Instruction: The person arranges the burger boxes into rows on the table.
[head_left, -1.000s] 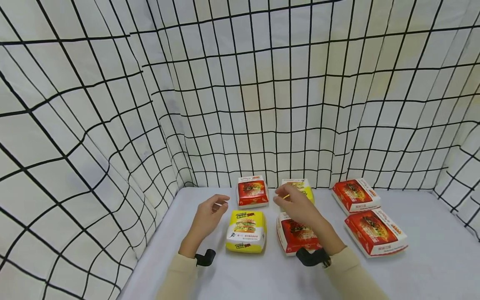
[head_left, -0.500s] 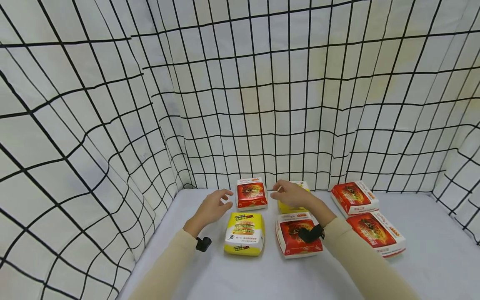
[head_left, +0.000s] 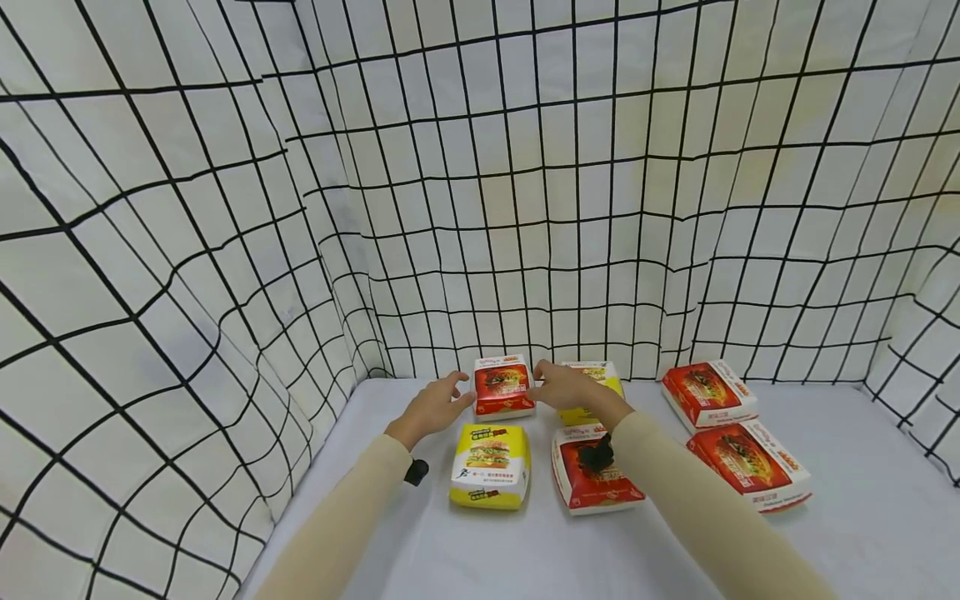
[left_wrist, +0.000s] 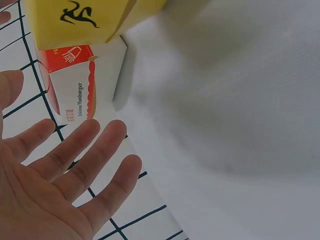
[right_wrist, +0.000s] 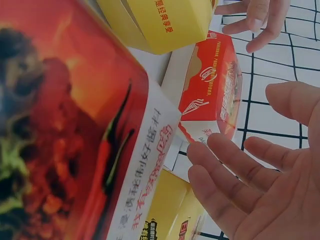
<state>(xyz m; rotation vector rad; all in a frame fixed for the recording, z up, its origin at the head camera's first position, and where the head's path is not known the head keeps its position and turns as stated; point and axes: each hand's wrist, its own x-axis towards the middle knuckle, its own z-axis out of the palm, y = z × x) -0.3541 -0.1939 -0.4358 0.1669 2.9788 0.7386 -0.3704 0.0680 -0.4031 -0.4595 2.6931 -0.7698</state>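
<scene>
At the back stands a red-and-white burger box, between my two hands. My left hand is at its left side, fingers extended and spread in the left wrist view, with the box's printed side beyond the fingertips. My right hand is at the box's right edge, its fingertips overlapping that edge in the head view. In the right wrist view the fingers of this hand are extended beside the box. Part of a yellow burger box is hidden behind the right hand.
A yellow-and-white burger box lies in front of the red one. Right of it is another red burger box, partly covered by the right wrist. Two more red boxes lie farther right. Black netting stands behind and at the sides.
Both hands have moved in towards the back red box: the left forward and to the right, the right forward and slightly left. The boxes have stayed in place.
</scene>
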